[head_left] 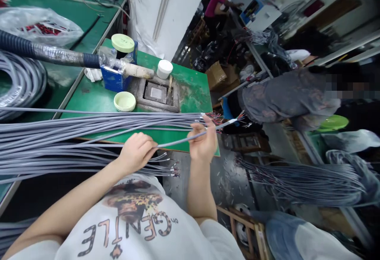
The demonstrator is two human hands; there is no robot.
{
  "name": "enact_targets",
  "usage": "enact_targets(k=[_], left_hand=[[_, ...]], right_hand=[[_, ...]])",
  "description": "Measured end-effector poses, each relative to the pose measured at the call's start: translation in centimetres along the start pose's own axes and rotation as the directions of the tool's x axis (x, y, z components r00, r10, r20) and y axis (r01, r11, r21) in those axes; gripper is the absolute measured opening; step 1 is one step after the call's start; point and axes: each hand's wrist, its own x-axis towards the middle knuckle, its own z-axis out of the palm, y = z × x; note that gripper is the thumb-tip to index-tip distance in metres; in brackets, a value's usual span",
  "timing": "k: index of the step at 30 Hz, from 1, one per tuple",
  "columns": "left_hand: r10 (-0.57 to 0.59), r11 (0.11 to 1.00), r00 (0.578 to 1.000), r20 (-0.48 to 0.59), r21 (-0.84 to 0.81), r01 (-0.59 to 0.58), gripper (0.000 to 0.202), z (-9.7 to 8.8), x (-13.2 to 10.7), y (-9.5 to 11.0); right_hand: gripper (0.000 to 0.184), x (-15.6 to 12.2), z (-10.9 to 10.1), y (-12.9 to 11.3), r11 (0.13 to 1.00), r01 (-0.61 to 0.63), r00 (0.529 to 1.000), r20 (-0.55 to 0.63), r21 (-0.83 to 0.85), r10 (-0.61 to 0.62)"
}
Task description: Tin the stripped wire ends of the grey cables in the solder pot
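Grey cable point(175, 142), smooth, slender, splayed wires point(240, 116)

A gray cable point(175, 142) reaches past the right edge of the table point(196, 89), its white-banded end splayed into colored wires point(240, 116).
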Motion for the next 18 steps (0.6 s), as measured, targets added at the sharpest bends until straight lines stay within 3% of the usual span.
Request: enact_targets(k=[2,4,5,7,9,11,14,16,18], left_hand=[[-0.031,0.993,0.995,0.092,-0.108,0.041,0.011,0.2,-0.7,0.2],[-0.117,0.95,0.982,0.148,-0.272,0.154,0.018,0.2,-0.7,0.3],[-0.181,0.904,0.972,0.153,-0.364,0.225,0.023,0.1,-0.5,0.3],[-0.338,0.763,0.93,0.143,-0.538,0.36,0.027,-0.3,0.1,0.4],[-0.474,0.582,0.864,0.172,-0.675,0.453,0.027,-0.5,0.7,0.4],[-0.556,0.376,0.793,0.247,-0.777,0.506,0.028,-0.5,1.0,0.4],[-0.643,0.123,0.691,0.331,-0.846,0.519,0.032,-0.3,1.1,0.3],[-0.708,0.081,0.639,0.299,-0.866,0.494,0.031,-0.3,1.1,0.3],[-0.759,0.113,0.61,0.228,-0.876,0.469,0.029,-0.3,1.3,0.3]], right_hand=[[0.043,-0.2,-0.6,-0.9,0.99,0.11,0.993,-0.02,-0.084,-0.112],[0.035,-1.3,-0.8,-1.3,0.971,0.105,0.981,0.184,-0.213,-0.065],[0.032,-2.1,-0.7,-1.2,0.952,0.096,0.946,0.323,-0.292,0.004],[0.028,-3.5,-0.2,-0.8,0.898,0.115,0.819,0.551,-0.426,0.156],[0.027,-4.5,0.4,-0.2,0.867,0.161,0.699,0.674,-0.471,0.236],[0.027,-5.1,1.0,0.5,0.868,0.174,0.629,0.73,-0.466,0.266],[0.029,-5.4,1.5,1.3,0.88,0.156,0.588,0.758,-0.448,0.281],[0.03,-5.4,1.6,1.6,0.883,0.144,0.578,0.763,-0.446,0.291],[0.031,-5.3,1.6,1.7,0.882,0.132,0.576,0.76,-0.452,0.303]])
